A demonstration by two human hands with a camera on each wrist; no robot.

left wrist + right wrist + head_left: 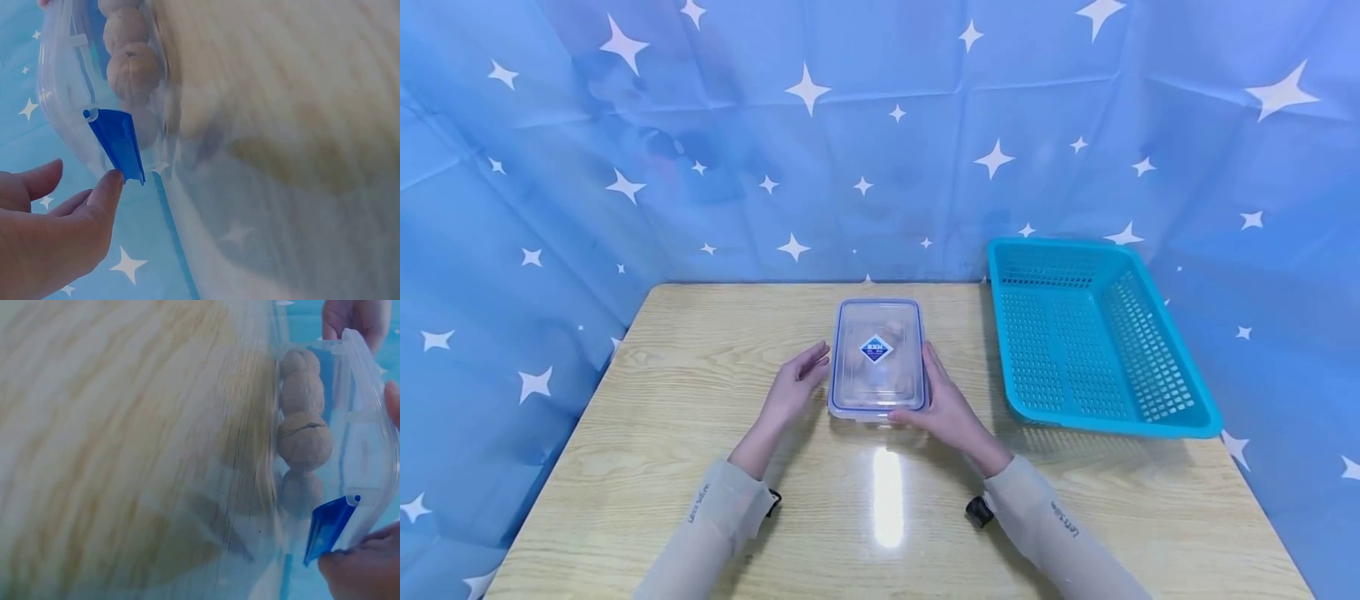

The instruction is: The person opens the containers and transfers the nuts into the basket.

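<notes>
A clear plastic food container [857, 387] with a blue-edged lid lies on the table, a diamond-shaped label on top. Through its wall several walnuts [305, 442] show in a row. On the left side, my left hand [792, 385] has relaxed fingers, and a fingertip touches the swung-out blue latch [119, 142]. My right hand [951, 410] grips the near right corner, thumb over the front edge and fingers along the right side. In the right wrist view another blue latch [331, 526] sticks out beside that hand's fingers. The container's underside is hidden.
A turquoise plastic basket [1112, 425] with perforated walls stands at the table's right back, its near edge close to the right forearm. The wooden table [700, 367] meets a blue star-patterned curtain [737, 150] at the back and sides.
</notes>
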